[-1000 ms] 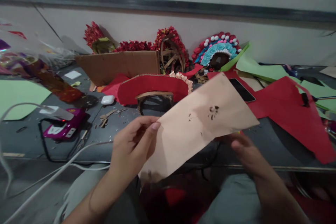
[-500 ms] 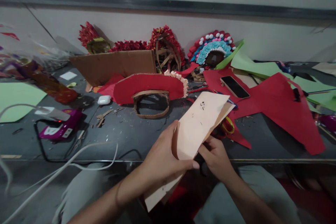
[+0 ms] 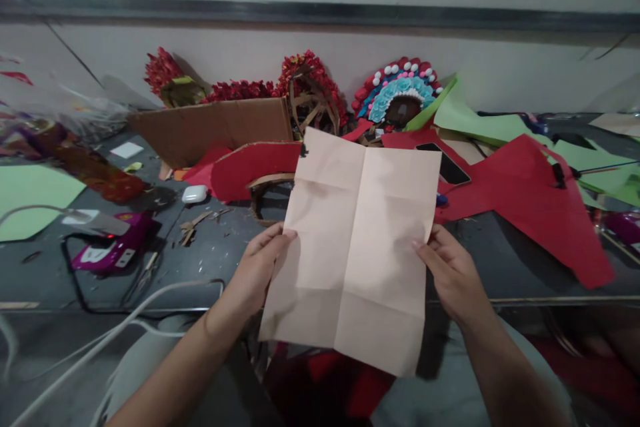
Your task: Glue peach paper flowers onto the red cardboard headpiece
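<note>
A creased, pale peach sheet of paper (image 3: 350,247) is spread between my hands above the table's front edge. Its left edge is pinched by my left hand (image 3: 263,263), the thumb on the near face. My right hand (image 3: 453,270) grips the right edge the same way, thumb in front. Fold lines run down the middle and across the sheet, and a dark mark shows at its upper left corner. Behind the paper, partly hidden, stands a red headpiece (image 3: 250,163) with a cardboard band (image 3: 257,197) at its base.
Red paper (image 3: 535,197) with a phone (image 3: 450,167) lies at right. Green paper (image 3: 480,127) and a blue-and-red decorated headdress (image 3: 400,93) are at the back. A cardboard piece (image 3: 220,123), a white earbud case (image 3: 195,194), a purple power strip (image 3: 117,247) and white cables (image 3: 130,310) occupy the left.
The folded paper has been opened out flat and turned to face me. My hands have moved apart to its two sides, the right one going rightward, the left one leftward.
</note>
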Demonstrator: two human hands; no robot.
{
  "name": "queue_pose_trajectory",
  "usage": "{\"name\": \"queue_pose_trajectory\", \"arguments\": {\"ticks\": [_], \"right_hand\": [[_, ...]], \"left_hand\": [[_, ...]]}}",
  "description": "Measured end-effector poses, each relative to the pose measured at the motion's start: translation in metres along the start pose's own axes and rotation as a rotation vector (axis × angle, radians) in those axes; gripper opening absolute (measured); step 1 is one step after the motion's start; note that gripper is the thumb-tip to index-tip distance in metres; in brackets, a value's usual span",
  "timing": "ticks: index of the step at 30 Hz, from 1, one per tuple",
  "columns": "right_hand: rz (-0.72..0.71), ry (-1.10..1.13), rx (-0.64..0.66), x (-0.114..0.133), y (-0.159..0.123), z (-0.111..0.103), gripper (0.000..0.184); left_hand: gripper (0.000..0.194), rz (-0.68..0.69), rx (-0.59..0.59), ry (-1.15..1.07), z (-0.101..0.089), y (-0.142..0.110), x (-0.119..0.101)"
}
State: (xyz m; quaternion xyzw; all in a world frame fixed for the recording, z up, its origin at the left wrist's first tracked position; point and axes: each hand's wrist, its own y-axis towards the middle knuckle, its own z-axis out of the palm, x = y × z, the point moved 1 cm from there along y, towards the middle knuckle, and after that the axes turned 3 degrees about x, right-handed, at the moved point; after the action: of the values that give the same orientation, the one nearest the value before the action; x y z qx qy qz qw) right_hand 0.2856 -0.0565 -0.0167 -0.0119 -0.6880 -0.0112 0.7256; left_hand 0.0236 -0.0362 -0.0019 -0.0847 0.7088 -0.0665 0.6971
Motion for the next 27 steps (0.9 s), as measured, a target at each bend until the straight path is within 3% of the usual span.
{"name": "queue_pose_trajectory", "arguments": {"ticks": [4, 8, 10, 17, 21, 27], "right_hand": [[0.012, 0.001, -0.021, 0.002, 0.0, -0.003, 0.031], [0.102, 0.0, 0.061, 0.0, -0.003, -0.003, 0.042], [0.122, -0.013, 0.11, -0.003, -0.004, -0.003, 0.049], [-0.087, -0.318, 0.062, -0.015, 0.0, -0.014, 0.055], [-0.164, -0.458, 0.093, -0.011, 0.003, -0.017, 0.041], [-0.198, -0.537, 0.03, -0.003, 0.004, -0.018, 0.029]], "left_hand": [[0.032, -0.061, 0.075, -0.129, 0.001, 0.006, 0.005], [0.063, 0.178, 0.016, 0.006, -0.004, 0.009, 0.01], [0.07, 0.277, 0.044, 0.14, -0.005, 0.008, 0.013], [0.028, 0.352, 0.136, 0.604, -0.005, 0.003, 0.017], [0.027, 0.348, 0.167, 0.546, -0.004, 0.002, 0.013], [0.032, 0.218, 0.134, 0.301, -0.007, 0.001, 0.014]]}}
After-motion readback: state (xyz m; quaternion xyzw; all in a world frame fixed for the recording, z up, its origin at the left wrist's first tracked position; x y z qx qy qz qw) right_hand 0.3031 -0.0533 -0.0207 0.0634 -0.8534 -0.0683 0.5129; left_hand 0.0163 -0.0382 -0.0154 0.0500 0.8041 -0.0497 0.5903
